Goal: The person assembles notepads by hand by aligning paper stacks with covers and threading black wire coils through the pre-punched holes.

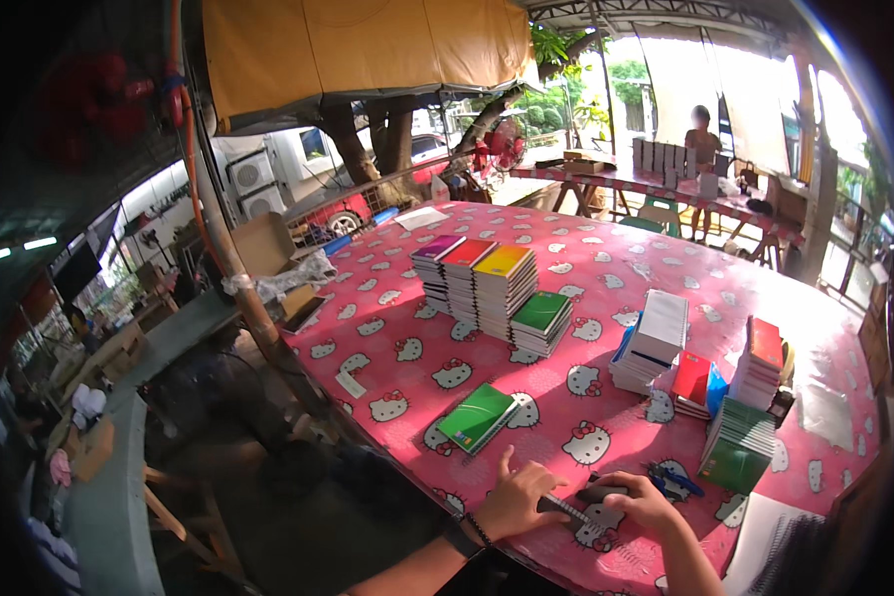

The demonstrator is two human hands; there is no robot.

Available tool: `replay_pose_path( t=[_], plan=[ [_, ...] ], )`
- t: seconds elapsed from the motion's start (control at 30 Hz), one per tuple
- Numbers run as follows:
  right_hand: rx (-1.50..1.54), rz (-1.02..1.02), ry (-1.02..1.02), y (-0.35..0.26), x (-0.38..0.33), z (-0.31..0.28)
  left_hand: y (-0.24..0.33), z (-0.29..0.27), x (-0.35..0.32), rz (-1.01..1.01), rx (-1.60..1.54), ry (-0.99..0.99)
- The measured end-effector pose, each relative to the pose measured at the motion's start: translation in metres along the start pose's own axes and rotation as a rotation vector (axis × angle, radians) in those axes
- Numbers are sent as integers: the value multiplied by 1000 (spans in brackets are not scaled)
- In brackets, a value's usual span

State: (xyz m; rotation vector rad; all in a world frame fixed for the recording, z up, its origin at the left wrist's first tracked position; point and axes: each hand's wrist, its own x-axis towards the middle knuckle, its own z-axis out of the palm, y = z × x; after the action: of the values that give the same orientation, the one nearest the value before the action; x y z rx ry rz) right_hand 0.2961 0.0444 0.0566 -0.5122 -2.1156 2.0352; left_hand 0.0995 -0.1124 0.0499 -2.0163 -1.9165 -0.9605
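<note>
My left hand (pixel 515 502), with a dark band at the wrist, comes in from the lower edge. Its thumb and fingers close on a narrow grey strip (pixel 563 511) with a coil-like edge, whose kind I cannot make out. To the right, my right hand (pixel 648 509) curls its fingers around a small dark grey piece (pixel 596 490), partly hidden. Just beyond the left hand lies a green spiral notebook (pixel 479 417), flat on the table. A blue-handled tool (pixel 680 481) rests beside the right hand.
The pink patterned tablecloth (pixel 551 382) carries notebook stacks: purple (pixel 437 248), red (pixel 469 252), yellow (pixel 504 261) and green (pixel 542 311). At right stand white (pixel 660 323), red (pixel 765 343) and green (pixel 740 442) ones. A person (pixel 703 149) is by a far table.
</note>
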Motion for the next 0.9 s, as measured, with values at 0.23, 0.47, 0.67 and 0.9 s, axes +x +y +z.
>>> replay_pose_path(
  t=[0.23,0.47,0.67,0.9],
  plan=[
    [-70,-144,-80,28,26,9,-22,-10,-10,-54,-74,-57],
    [128,-141,-142,-3,13,-4,-14,-4,14,-7,-98,-63],
    [60,-128,-83,-14,29,-1,-13,-9,12,-194,-204,-185],
    [66,-107,-115,-13,39,11,-20,14,-8,-312,-476,248]
  ],
)
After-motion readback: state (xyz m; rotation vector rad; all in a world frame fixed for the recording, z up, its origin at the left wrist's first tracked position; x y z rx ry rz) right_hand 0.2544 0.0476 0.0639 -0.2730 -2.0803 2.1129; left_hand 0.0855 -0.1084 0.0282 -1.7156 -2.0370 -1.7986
